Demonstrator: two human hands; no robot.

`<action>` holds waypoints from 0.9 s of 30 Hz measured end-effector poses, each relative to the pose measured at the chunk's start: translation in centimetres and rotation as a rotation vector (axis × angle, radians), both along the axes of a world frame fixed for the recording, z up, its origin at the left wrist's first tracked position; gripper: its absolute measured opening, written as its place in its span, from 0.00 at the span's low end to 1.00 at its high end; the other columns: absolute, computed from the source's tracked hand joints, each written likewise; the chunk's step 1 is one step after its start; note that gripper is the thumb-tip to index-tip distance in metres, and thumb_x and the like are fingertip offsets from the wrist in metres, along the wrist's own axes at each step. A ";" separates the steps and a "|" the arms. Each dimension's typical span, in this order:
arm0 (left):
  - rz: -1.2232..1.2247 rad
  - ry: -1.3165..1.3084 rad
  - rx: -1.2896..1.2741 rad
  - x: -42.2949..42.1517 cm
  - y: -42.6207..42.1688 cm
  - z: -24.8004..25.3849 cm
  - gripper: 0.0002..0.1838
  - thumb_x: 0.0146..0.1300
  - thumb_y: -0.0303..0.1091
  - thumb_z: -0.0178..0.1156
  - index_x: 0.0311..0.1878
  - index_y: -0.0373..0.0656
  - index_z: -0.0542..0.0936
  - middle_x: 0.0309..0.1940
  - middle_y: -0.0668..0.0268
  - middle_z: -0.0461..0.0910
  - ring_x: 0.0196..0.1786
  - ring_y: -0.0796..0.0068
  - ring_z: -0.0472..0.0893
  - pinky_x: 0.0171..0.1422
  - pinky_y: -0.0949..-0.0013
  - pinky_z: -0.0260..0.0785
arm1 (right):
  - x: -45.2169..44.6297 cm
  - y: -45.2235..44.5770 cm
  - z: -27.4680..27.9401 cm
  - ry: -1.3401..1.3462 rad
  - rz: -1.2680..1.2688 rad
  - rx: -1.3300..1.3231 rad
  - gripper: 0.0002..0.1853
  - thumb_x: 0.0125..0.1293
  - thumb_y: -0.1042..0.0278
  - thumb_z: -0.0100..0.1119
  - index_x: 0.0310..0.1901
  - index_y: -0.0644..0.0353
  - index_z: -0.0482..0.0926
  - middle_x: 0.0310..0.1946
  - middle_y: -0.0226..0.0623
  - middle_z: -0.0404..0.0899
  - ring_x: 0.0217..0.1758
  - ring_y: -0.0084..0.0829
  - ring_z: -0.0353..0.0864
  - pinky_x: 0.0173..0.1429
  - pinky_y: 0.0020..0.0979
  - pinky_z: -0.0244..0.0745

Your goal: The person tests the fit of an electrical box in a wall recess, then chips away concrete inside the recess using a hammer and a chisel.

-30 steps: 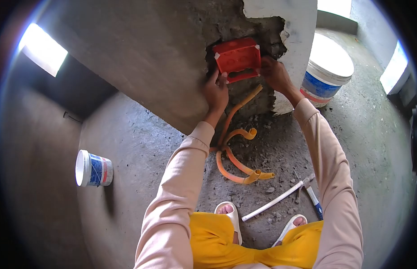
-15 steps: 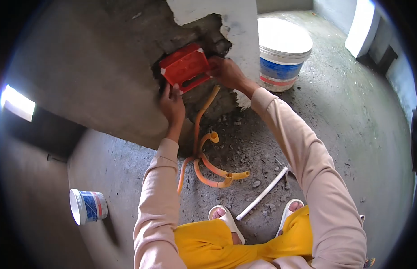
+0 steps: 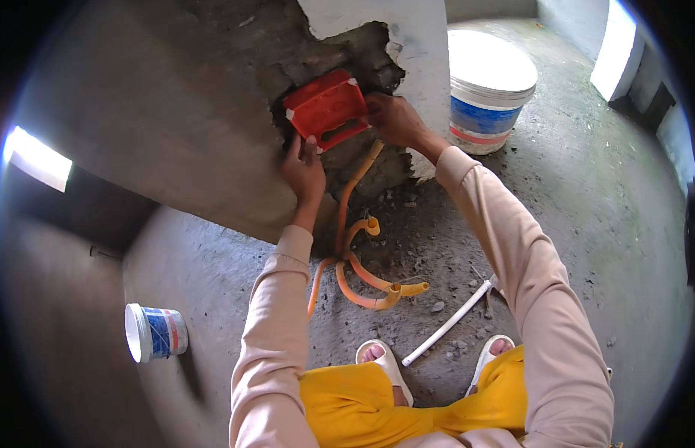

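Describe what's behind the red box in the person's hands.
A rough, broken-out patch of wall shows around the red box. The box covers whatever lies directly behind it, so the depth there cannot be seen.

Grey floor (image 3: pixel 609 224) beneath rubble (image 3: pixel 459 346), white rod (image 3: pixel 446 324), large bucket (image 3: pixel 485 113), small bucket (image 3: pixel 160 333).

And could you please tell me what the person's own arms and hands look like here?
Both arms wear long, loose, creased sleeves in a plain pale pinkish beige: the left sleeve and the right sleeve each end in a cuff of the same colour at the wrist. The left hand and right hand are ungloved.
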State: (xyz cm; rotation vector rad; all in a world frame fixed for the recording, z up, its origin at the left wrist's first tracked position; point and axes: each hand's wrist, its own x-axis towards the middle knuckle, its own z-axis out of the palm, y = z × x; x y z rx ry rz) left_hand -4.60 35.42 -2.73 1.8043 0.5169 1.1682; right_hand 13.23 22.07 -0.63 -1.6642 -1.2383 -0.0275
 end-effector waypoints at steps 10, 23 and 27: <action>-0.054 0.009 -0.067 -0.2 -0.5 0.6 0.24 0.73 0.36 0.55 0.64 0.28 0.70 0.49 0.56 0.81 0.46 0.73 0.80 0.51 0.70 0.73 | 0.3 0.3 -0.8 0.023 0.038 0.075 0.13 0.59 0.67 0.65 0.44 0.60 0.80 0.34 0.45 0.85 0.39 0.46 0.85 0.44 0.39 0.78; 0.035 0.009 -0.009 -0.1 -0.4 0.2 0.22 0.71 0.37 0.57 0.62 0.32 0.75 0.37 0.63 0.82 0.36 0.79 0.78 0.44 0.73 0.72 | 0.0 0.2 -0.6 -0.069 -0.021 0.007 0.12 0.58 0.65 0.66 0.42 0.59 0.80 0.32 0.43 0.85 0.38 0.46 0.84 0.42 0.42 0.77; 0.069 0.046 0.105 0.1 0.5 -0.5 0.22 0.71 0.42 0.56 0.61 0.39 0.76 0.35 0.61 0.84 0.33 0.76 0.79 0.42 0.69 0.72 | 0.8 0.9 -1.8 0.000 0.036 0.090 0.12 0.58 0.67 0.65 0.44 0.58 0.80 0.34 0.43 0.85 0.39 0.45 0.85 0.42 0.38 0.78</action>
